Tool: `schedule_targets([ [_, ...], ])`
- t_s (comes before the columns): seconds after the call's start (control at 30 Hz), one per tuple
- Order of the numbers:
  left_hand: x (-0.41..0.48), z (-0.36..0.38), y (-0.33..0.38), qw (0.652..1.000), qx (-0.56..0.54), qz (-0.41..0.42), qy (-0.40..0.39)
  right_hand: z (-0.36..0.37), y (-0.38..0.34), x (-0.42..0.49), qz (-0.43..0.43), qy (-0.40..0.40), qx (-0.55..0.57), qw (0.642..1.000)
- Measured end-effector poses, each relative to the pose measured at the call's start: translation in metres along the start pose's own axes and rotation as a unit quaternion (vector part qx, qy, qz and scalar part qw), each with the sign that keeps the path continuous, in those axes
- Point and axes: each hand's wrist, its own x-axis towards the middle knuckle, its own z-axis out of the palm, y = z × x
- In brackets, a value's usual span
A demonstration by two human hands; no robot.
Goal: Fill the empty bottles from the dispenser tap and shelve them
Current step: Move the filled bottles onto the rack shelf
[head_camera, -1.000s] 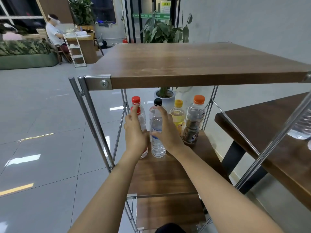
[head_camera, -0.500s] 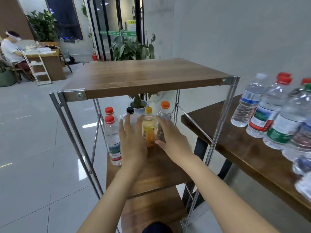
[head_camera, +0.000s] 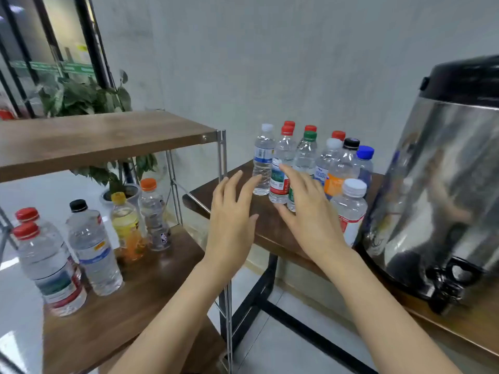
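Moved off shelf, left hand, right hand overhang table edge.

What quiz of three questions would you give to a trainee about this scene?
1. True or false: the left hand grips a bottle.
2. Where does the dispenser stand? A: on the floor. B: on the table, right of the table bottles. C: on a chair.
3. How many shelf bottles stand on the middle board of the shelf?

Key
1. False: it is open and holds nothing, as is the right hand.
2. B.
3. Five.
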Motion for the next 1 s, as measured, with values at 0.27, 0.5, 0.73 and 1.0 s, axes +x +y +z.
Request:
schedule_targets([
  [0.27, 0.089, 0.047, 0.048, 0.981, -0.037, 0.161, -0.106, -0.023, 0.071, -0.008, 0.037, 0.12, -0.133, 0.983],
  [0.5, 0.154, 0.087, 0.072, 0.947, -0.119, 0.195, -0.226, -0.012, 0.1, -0.017, 0.141, 0.044, -0.076, 0.986],
  [0.73, 0.162, 0.107, 0.087, 0.922, -0.218, 0.181, -0.264, -0.003, 0.103, -0.025, 0.168, -0.001, -0.055, 0.984],
  [1.0, 0.148, 0.111, 0.083, 0.915, -0.264, 0.176, -0.25, 0.001, 0.102, -0.03, 0.172, -0.005, -0.001, 0.985],
])
